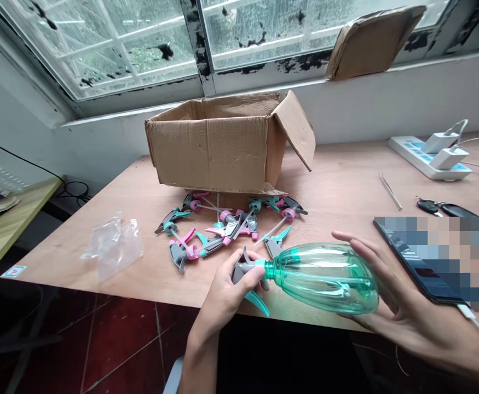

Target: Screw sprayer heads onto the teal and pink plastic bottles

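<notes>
A clear green plastic spray bottle (pixel 325 276) lies sideways in both my hands over the near edge of the wooden table (pixel 140 191). My left hand (pixel 226 293) is closed round its grey and teal trigger head (pixel 249 273) at the bottle's neck. My right hand (pixel 391 287) cups the bottle's wide body from behind and below, fingers curved against it. Just beyond lies a pile of several loose trigger sprayer heads (pixel 226 224) in grey, pink and teal, with thin dip tubes.
An open cardboard box (pixel 218 145) stands behind the pile. Clear plastic bags (pixel 114 243) lie at the left. A phone (pixel 420 262), keys (pixel 444 208), tweezers (pixel 390 190) and a power strip with chargers (pixel 432 153) are at the right. A second table (pixel 13 219) stands far left.
</notes>
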A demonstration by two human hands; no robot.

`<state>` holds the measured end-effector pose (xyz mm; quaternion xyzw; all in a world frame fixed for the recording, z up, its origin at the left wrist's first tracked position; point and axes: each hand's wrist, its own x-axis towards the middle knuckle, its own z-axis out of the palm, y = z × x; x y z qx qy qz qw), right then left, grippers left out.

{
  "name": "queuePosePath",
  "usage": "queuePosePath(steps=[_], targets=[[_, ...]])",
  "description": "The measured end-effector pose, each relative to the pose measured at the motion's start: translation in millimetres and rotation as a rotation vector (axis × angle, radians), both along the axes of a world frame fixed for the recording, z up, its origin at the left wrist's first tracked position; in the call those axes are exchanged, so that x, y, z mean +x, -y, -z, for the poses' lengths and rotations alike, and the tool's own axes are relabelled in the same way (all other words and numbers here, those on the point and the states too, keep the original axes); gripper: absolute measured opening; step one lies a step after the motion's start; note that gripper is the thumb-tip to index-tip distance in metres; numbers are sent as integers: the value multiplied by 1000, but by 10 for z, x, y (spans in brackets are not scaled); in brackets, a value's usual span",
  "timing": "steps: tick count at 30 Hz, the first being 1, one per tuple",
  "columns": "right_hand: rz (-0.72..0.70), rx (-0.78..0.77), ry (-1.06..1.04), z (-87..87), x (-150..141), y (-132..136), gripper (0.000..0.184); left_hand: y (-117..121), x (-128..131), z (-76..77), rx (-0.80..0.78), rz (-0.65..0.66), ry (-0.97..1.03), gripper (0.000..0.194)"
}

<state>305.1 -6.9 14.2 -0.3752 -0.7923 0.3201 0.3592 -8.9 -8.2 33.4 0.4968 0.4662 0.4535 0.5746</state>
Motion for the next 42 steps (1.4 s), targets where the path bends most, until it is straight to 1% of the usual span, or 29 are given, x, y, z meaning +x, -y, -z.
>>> queuePosePath(steps=[2,4,6,8,10,13,16,18,20,24,26,27,29,31,32,35,36,39,42], targets=[[59,12,32,85,62,41,86,1,-7,5,-5,1,0,37],[85,24,32,192,102,77,96,3,-8,2,-3,16,1,37],[74,6,-47,275,96,92,99,5,-2,-9,-1,36,-7,35],[55,-11,-153,305,44,87,97,6,6,-20,0,46,-26,34],[54,-10,-208,285,-25,75,101,4,10,-22,6,30,-40,34],[9,-75,-183,212,-83,76,110,4,-1,-8,11,26,-50,34],[-36,-184,-156,152,-65,96,105,2,-13,8,16,32,-46,34],[-23,-219,-171,127,-40,94,100,-4,-11,6,19,11,-33,34],[9,-219,-199,114,-23,72,100,-13,-4,-5,18,1,-31,34],[65,-117,-199,151,-9,18,107,-30,5,-42,27,34,-49,31],[86,-129,-188,198,-5,14,114,-33,5,-61,30,33,-59,31],[85,-151,-194,220,-5,18,115,-33,6,-70,29,25,-63,30],[61,-177,-231,244,-10,32,106,-30,8,-84,28,9,-68,29],[34,-173,-263,224,-24,42,96,-23,11,-88,31,2,-71,29],[25,-171,-270,200,-33,45,95,-19,12,-85,32,2,-67,29],[-35,-192,-249,108,-55,53,107,-8,7,-55,33,-1,-26,31],[-57,-204,-235,84,-57,57,107,-5,4,-43,35,-4,-5,32],[-62,-238,-205,64,-47,67,101,-1,-6,-24,40,-12,25,33],[-34,-265,-234,94,-27,43,95,1,-8,-41,32,12,-12,31]])
